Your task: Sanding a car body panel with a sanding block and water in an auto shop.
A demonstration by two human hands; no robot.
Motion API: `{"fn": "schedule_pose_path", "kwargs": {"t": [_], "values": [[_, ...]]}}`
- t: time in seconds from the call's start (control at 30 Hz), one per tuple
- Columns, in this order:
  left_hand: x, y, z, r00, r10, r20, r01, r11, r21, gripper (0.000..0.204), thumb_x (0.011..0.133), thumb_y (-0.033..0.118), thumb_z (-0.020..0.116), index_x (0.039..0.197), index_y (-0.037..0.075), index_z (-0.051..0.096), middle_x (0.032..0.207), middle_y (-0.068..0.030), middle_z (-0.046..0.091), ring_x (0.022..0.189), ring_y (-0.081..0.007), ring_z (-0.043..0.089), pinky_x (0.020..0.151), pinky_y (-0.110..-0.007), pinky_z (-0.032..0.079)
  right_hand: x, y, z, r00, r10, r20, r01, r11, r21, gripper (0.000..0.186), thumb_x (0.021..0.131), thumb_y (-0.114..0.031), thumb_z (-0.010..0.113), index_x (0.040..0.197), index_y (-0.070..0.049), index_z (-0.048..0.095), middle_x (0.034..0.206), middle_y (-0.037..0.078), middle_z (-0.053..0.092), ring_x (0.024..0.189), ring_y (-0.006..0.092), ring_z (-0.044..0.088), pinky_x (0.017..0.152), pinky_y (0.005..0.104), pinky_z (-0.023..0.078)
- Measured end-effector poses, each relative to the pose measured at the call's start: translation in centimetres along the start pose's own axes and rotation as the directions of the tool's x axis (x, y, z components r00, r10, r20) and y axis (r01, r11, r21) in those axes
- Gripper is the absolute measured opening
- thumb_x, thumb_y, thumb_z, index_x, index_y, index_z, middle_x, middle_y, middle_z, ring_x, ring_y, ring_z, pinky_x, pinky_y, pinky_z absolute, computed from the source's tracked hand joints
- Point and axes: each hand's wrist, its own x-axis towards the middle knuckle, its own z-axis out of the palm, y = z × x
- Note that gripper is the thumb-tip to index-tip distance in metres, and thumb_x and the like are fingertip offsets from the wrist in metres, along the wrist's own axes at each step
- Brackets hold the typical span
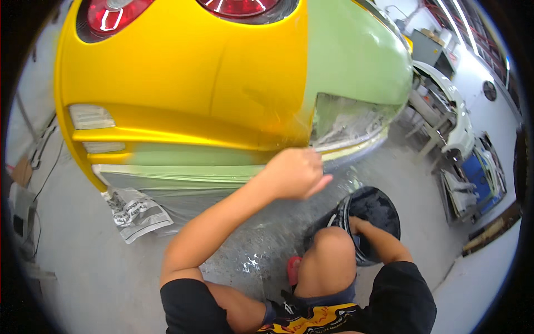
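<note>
My left hand (pixel 298 173) is closed beside the lower edge of a car bumper (pixel 256 106), its back toward me and its thumb pointing right. Whatever its fingers may hold is hidden beneath them. The bumper is glossy yellow across the left and middle, and dull light green on the right and along a lower strip. My right arm reaches down into a black bucket (pixel 391 214) on the floor, right of my knee. Inside the rim my right hand (pixel 356 225) shows only in part, its fingers hidden.
Grey masking sheet (pixel 183 195) and printed paper (pixel 139 214) hang under the bumper. Wet patches (pixel 253 261) shine on the concrete floor. A pale car panel (pixel 459 122) rests on a stand at the right, near stacked parts (pixel 475 178). A cable (pixel 47 178) runs along the left.
</note>
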Motion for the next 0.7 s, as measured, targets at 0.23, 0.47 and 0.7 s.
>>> {"fn": "schedule_pose_path", "kwargs": {"t": [0.23,0.47,0.7], "values": [[-1.7,3.1,-2.8,0.989,-0.056,0.138,0.053,0.998,0.028,0.040,0.091,0.026,0.071,0.058,0.008,0.058,0.063,-0.0069,0.056,0.061,-0.0281,0.062,0.056,-0.041,0.051,0.9,-4.3,1.4,0.943,-0.116,0.313,0.210,0.936,-0.283,0.053,0.081,-0.021,0.071,0.131,-0.004,0.068,0.126,0.025,0.070,0.119,0.0373,0.068,0.096,0.0492,0.055],[-1.4,4.8,0.4,0.832,-0.296,0.469,0.419,0.890,-0.182,0.031,0.100,0.029,0.064,0.091,0.002,0.074,0.090,-0.0118,0.073,0.089,-0.0293,0.071,0.081,-0.041,0.058,-9.9,-2.8,-8.1,0.989,-0.139,0.059,0.143,0.988,-0.064,0.049,0.081,-0.040,0.076,0.123,-0.015,0.073,0.116,0.012,0.076,0.111,0.0356,0.071,0.095,0.0469,0.056],[-0.7,6.6,13.1,0.168,-0.385,0.907,0.708,-0.593,-0.383,0.032,0.105,0.029,0.056,0.120,0.001,0.065,0.112,-0.0120,0.069,0.106,-0.0215,0.068,0.097,-0.036,0.056,-19.9,-9.4,-18.5,0.790,-0.280,-0.546,0.344,0.939,0.016,0.041,0.080,-0.028,0.082,0.114,-0.010,0.071,0.108,0.013,0.072,0.102,0.0370,0.067,0.089,0.0493,0.053]]}}
